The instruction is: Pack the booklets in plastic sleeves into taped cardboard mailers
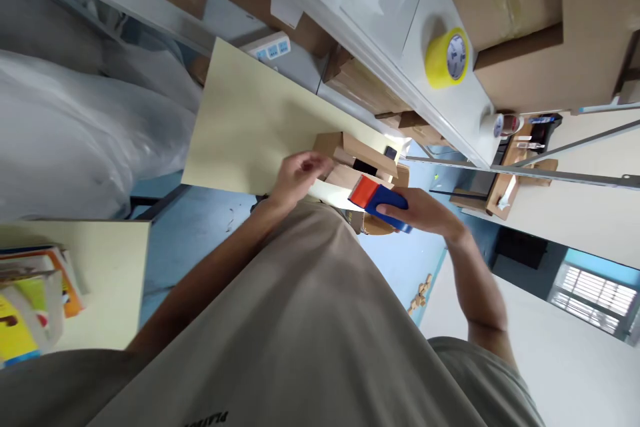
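In the head view, the right hand (413, 207) grips a blue-and-red object (377, 202), fingers wrapped around its blue body, the red end pointing toward a small box (367, 154). The box stands with its flaps raised on a cream table (250, 120), near the table's edge and close to the person's shirt (320, 320); something dark shows inside it. The object is at the near side of the box, its red end just beside it; whether the two touch cannot be told. The left hand (299, 177) is at the other end of the box, fingers curled; it is blurred, so I cannot tell whether it holds anything. A small black item (391, 153) lies at the table's far corner. Beyond the table, a power strip (273, 47) lies near brown cartons (365, 83), and a yellow tape roll (443, 60) sits on a white shelf (383, 7) beside a large carton (595, 33).
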A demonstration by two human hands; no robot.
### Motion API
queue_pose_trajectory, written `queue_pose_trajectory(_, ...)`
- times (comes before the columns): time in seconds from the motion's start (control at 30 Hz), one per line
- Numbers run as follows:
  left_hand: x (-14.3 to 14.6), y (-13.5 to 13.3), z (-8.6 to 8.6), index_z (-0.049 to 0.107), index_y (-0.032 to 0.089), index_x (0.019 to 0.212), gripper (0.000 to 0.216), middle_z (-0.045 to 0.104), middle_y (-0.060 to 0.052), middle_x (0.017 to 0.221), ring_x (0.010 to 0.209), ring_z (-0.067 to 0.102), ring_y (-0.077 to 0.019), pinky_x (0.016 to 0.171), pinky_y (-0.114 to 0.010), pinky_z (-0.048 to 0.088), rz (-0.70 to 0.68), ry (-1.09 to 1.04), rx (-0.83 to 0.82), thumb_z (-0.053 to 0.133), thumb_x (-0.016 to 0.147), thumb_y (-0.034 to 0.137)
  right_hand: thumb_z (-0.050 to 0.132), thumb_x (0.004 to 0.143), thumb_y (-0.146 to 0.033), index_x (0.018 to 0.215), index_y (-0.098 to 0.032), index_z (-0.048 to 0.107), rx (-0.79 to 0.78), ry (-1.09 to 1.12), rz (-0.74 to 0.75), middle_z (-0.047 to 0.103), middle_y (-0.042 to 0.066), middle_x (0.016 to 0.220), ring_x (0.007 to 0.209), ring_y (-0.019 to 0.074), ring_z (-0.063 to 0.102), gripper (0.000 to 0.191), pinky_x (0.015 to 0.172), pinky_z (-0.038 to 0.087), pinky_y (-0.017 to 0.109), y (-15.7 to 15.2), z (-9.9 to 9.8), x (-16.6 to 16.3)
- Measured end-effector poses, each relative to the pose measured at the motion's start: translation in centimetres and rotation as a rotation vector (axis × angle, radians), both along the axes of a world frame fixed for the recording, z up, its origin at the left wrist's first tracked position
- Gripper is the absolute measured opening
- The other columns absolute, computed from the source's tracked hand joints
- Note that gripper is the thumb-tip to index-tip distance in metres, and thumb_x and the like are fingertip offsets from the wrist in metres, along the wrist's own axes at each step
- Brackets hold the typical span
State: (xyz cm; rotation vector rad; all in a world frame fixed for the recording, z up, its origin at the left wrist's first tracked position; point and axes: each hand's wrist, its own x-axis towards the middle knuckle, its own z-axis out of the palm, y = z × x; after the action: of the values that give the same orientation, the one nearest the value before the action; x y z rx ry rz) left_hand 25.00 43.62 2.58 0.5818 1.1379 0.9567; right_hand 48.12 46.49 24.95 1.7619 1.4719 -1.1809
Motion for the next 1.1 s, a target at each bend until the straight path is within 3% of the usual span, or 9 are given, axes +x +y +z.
queue_pose_trajectory(0.1, -0.1, 0.8, -3.1, 0.084, 0.018, 0.089, 0.043, 0.081, -0.008, 0.087, 0.07, 0.063, -0.0151, 0.061, -0.027, 0.047, 0.081, 0.005, -0.052, 0.095, 0.075, 0.057, 0.072, 0.093, -0.089, 0.09, -0.022, 0.073, -0.011, -0.049, 0.032, 0.078, 0.005, 0.071, 0.06, 0.0216, 0.073, 0.067, 0.053, 0.051, 0.031, 1.7, 2.2, -0.1)
queue_pose_trajectory(0.17, 0.6, 1.7, -5.2, 0.083, 0.018, 0.088, 0.04, 0.08, -0.007, 0.086, 0.066, 0.059, -0.0129, 0.058, -0.026, 0.044, 0.103, -0.029, -0.088, 0.097, 0.075, 0.053, 0.072, 0.093, -0.09, 0.086, -0.022, 0.072, 0.036, -0.077, 0.054, 0.077, 0.005, 0.069, 0.058, 0.0213, 0.073, 0.068, 0.053, 0.051, 0.031, 2.9, 2.6, -1.0)
queue_pose_trajectory(0.3, 3.0, 3.2, -8.7, 0.081, 0.017, 0.087, 0.032, 0.073, -0.002, 0.078, 0.058, 0.05, -0.0095, 0.055, -0.026, 0.039, 0.158, -0.079, -0.176, 0.095, 0.078, 0.044, 0.074, 0.091, -0.091, 0.079, -0.022, 0.07, 0.088, -0.079, 0.08, 0.076, 0.005, 0.065, 0.054, 0.02, 0.073, 0.07, 0.052, 0.052, 0.03, 5.5, 0.6, -3.2)
queue_pose_trajectory(0.43, 5.0, 3.9, -10.9, 0.079, 0.018, 0.084, 0.023, 0.065, 0.001, 0.069, 0.059, 0.049, -0.0101, 0.056, -0.025, 0.036, 0.168, -0.043, -0.239, 0.09, 0.082, 0.038, 0.078, 0.087, -0.093, 0.076, -0.023, 0.07, 0.056, -0.05, 0.077, 0.077, 0.007, 0.065, 0.055, 0.0222, 0.075, 0.071, 0.05, 0.055, 0.031, 7.5, -2.7, -4.0)
queue_pose_trajectory(0.7, 8.2, 4.1, -12.5, 0.077, 0.018, 0.078, 0.015, 0.081, -0.005, 0.087, 0.089, 0.073, -0.0179, 0.082, -0.028, 0.053, 0.213, -0.001, -0.215, 0.085, 0.087, 0.027, 0.075, 0.086, -0.096, 0.08, -0.024, 0.073, 0.047, -0.114, 0.106, 0.077, 0.01, 0.065, 0.06, 0.0301, 0.078, 0.073, 0.056, 0.061, 0.039, 8.7, -5.0, -3.3)
queue_pose_trajectory(0.97, 9.3, 3.3, -13.2, 0.076, 0.018, 0.081, 0.017, 0.077, -0.006, 0.082, 0.082, 0.068, -0.0198, 0.075, -0.032, 0.049, 0.148, 0.045, -0.227, 0.081, 0.091, 0.03, 0.079, 0.086, -0.093, 0.085, -0.023, 0.074, 0.039, -0.093, 0.087, 0.076, 0.01, 0.065, 0.059, 0.0293, 0.077, 0.07, 0.058, 0.063, 0.04, 8.6, -5.8, -3.3)
queue_pose_trajectory(1.1, 9.9, 2.6, -14.3, 0.078, 0.018, 0.098, 0.019, 0.079, -0.009, 0.1, 0.09, 0.069, -0.0197, 0.082, -0.031, 0.051, 0.128, 0.158, -0.161, 0.079, 0.094, 0.037, 0.079, 0.09, -0.088, 0.082, -0.022, 0.072, 0.027, -0.13, 0.069, 0.078, 0.012, 0.072, 0.061, 0.0296, 0.078, 0.067, 0.058, 0.062, 0.04, 8.4, -5.6, -3.7)
